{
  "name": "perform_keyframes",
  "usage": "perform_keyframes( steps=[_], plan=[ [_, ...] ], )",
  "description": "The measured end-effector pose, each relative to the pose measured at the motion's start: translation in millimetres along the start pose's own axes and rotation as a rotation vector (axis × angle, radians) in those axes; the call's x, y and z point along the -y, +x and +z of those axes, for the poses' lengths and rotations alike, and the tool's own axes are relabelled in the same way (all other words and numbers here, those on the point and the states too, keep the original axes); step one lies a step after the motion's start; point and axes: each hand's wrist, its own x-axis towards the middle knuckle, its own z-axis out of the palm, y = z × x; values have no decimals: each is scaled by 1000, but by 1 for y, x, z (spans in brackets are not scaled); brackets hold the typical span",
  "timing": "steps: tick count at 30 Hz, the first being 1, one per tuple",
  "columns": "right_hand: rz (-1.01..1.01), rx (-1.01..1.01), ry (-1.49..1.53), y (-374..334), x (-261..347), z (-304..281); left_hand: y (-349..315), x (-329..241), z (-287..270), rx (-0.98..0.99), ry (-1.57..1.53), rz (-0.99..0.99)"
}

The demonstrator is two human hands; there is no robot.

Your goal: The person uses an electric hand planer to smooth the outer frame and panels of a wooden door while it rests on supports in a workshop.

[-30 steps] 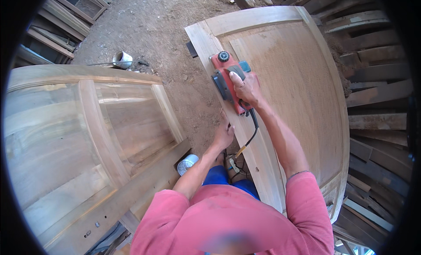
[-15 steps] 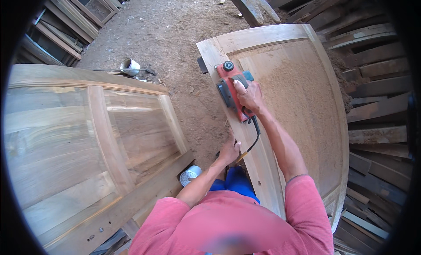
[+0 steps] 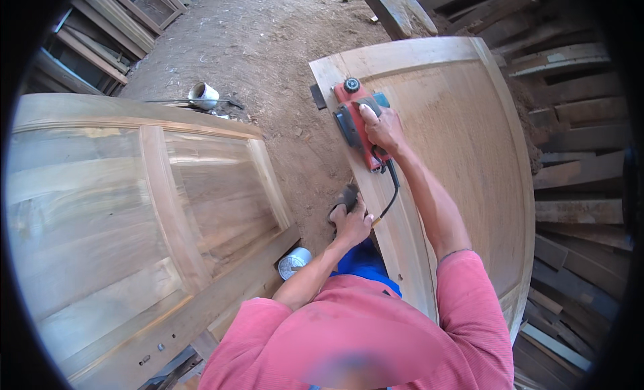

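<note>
My right hand [image 3: 382,130] is wrapped round the handle of a red and black electric planer [image 3: 361,115]. The planer rests on the pale left-hand stile of a wooden door panel [image 3: 396,242], near its far left corner. From the planer's back a black power cord [image 3: 393,197] curves down to the panel's left edge. My left hand [image 3: 352,224] is beside that edge, its fingers stretched forward and thumb apart, close to the cord's yellowish section. Whether its fingers touch the panel cannot be made out.
A second panelled wooden door [image 3: 161,189] lies to my left. Close to me stands a white tub [image 3: 294,262]; a white pot [image 3: 203,95] sits farther off. Stacked boards [image 3: 577,155] line the right side. A thick timber [image 3: 399,13] lies beyond the panel. My foot [image 3: 341,209] shows below my left hand.
The loose dust spread over the panel has thinned. The planer has shifted slightly away from me along the stile, drawing the cord with it. My left hand has moved slightly, its fingers now clearer.
</note>
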Motion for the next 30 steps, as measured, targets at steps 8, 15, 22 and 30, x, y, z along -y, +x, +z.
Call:
perform_keyframes(
  steps=[8, 15, 22, 30],
  plan=[
    [-111, -25, 5, 18, 17, 11, 49, 28, -29, -67, -659, -24],
    [-30, 24, 78, 34, 28, 0, 104, -6, -88, -77, -615, -240],
    [-36, 44, 20, 64, 30, 11, 102, -2, -86, -180, -704, -172],
    [-68, 8, 22, 94, 35, 16, 98, -6, -95, -114, -618, -180]
  ],
)
